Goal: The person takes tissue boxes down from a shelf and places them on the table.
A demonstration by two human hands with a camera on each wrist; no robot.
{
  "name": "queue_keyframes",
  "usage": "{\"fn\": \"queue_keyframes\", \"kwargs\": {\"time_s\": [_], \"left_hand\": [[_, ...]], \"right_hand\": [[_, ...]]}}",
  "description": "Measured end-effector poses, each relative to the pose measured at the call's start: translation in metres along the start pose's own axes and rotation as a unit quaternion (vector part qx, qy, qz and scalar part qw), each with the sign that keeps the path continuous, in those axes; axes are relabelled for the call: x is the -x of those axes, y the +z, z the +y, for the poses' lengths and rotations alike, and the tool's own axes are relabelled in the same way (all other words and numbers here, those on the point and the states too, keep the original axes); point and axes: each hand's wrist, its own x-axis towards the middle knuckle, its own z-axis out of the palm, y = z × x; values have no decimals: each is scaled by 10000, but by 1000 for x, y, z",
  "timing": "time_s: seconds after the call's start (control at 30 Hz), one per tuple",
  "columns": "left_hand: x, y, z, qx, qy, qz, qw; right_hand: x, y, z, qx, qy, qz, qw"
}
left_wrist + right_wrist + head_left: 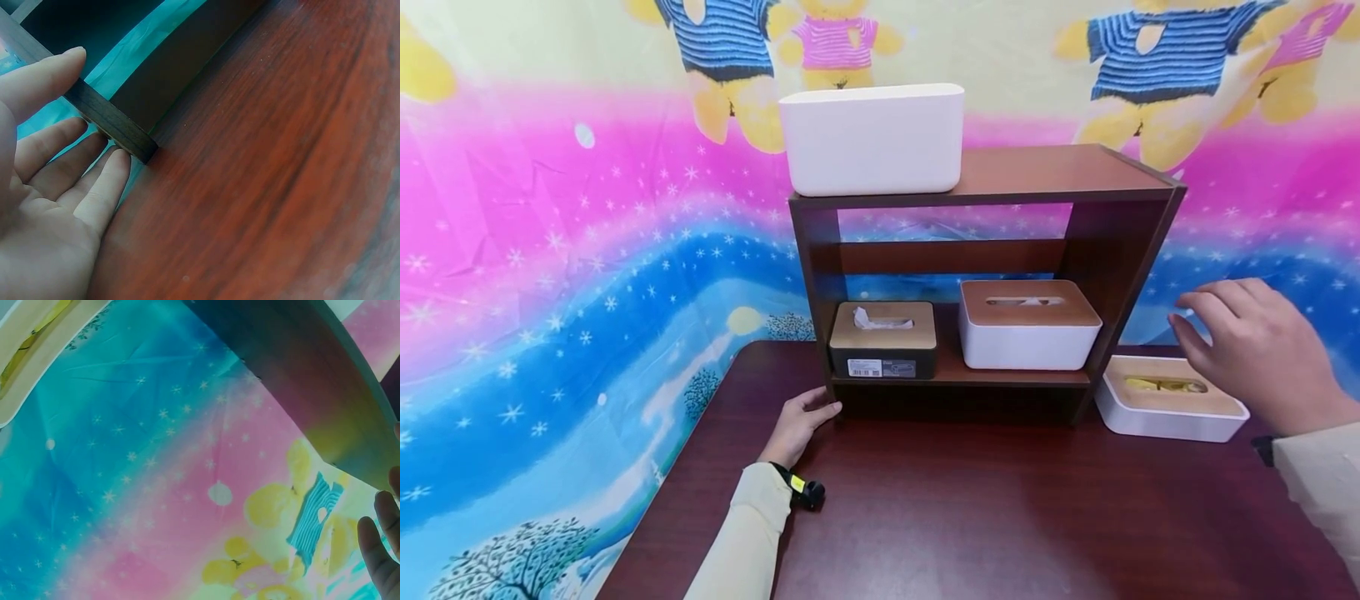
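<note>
A dark brown wooden shelf point(1135, 250) stands on the table. Low on its left side panel point(106, 119), my left hand point(797, 429) grips the front edge, thumb on one side and fingers on the other. My right hand point(1255, 350) is raised to the right of the shelf, fingers loosely bent with nothing in them; only some fingertips point(375, 550) enter the right wrist view. Inside the shelf are a black tissue box point(883, 337) with a wooden lid and a white tissue box point(1030, 346) with a brown lid. A white bin point(872, 146) sits on top at the left.
A low white tissue box point(1172, 425) with a pale wooden lid and yellow contents lies right of the shelf, below my right hand. The dark red table point(970, 500) runs toward me. Behind hangs a printed cloth point(587, 275) with bears and snowflakes.
</note>
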Motion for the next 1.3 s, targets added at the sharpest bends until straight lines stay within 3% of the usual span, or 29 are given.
{"fn": "queue_keyframes", "kwargs": {"time_s": [0.13, 0.8, 1.07, 1.3], "left_hand": [[-1, 1, 1, -34, -14, -34, 10000], [-1, 2, 0, -76, 34, -22, 10000], [-2, 0, -3, -135, -221, 112, 9996], [0, 3, 0, -122, -212, 41, 9997]], "right_hand": [[-3, -3, -1, 40, -34, -59, 10000], [-21, 6, -14, -228, 178, 453, 9986], [-28, 5, -15, -369, 83, 538, 9978], [-35, 3, -21, -486, -6, 697, 9964]]}}
